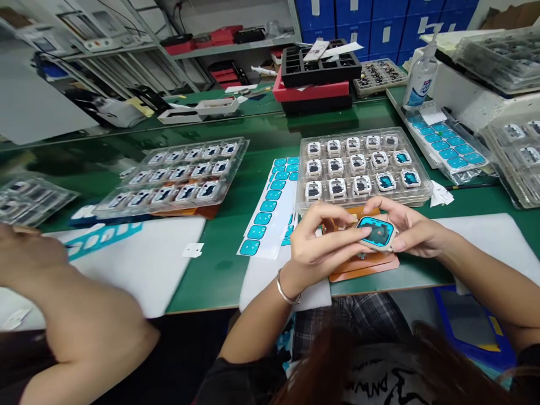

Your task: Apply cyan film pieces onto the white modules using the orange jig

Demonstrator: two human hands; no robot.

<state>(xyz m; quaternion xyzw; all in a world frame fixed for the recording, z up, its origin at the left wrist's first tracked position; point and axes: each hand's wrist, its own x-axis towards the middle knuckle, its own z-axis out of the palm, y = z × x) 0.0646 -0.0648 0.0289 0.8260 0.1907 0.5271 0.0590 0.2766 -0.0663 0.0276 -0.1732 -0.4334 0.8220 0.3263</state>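
A watch case (377, 232) with a bright teal adhesive frame around its dark inside is held tilted above the table's front edge. My right hand (415, 230) grips it from the right, thumb at the lower corner and fingers along the upper side. From the left, my left hand (323, 236) has a fingertip pressed on the teal face, with other fingers against the case's left side. Beneath both hands lie orange sheets (363, 269). Just beyond is a clear plastic tray (301, 188) of white watch cases; several at its right carry teal frames.
Left of my hands lies a sheet of teal stickers (265, 225) on a white foam pad (257, 281). A co-worker's arm (84, 315) and another tray (225, 188) of cases are farther left. Stacked boxes (312, 93) and a pump bottle (422, 76) stand behind.
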